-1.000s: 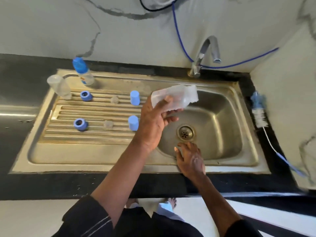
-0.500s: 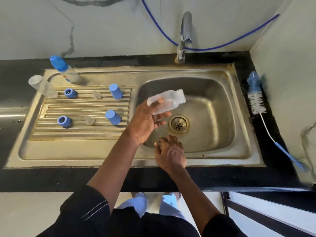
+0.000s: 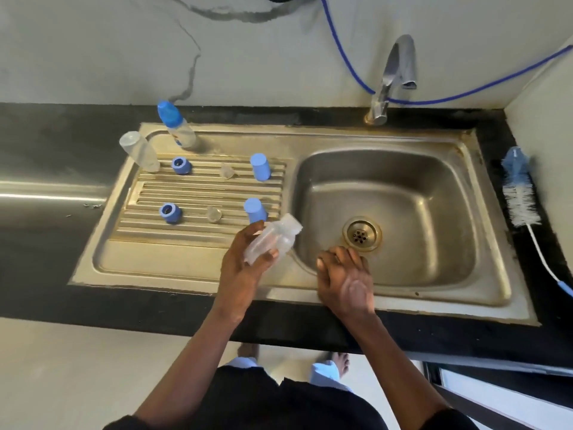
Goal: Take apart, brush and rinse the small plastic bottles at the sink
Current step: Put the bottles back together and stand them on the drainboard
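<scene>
Now left hand (image 3: 245, 268) fingers curl round clear bottle (image 3: 273, 240), mouth tilted up-right.

The small clear plastic bottle (image 3: 274, 240) in the left hand (image 3: 243, 268) is looking smooth and faintly cloudy. Just beyond it, the solid blue plastic cap (image 3: 255, 210) is showing a matt finish. Under the right hand (image 3: 344, 274), the stainless-steel sink (image 3: 341, 135) is gleaming dully, yellow-stained. Far right of that hand, the white-bristled bottle brush (image 3: 519, 197) is looking fuzzy against the matt black counter (image 3: 46, 144).

Blue hose (image 3: 341, 51) along wall, blk countertop (image 3: 46, 135), wall crack (image 3: 193, 66), 2 bare feet (image 3: 248, 350) below counter
</scene>
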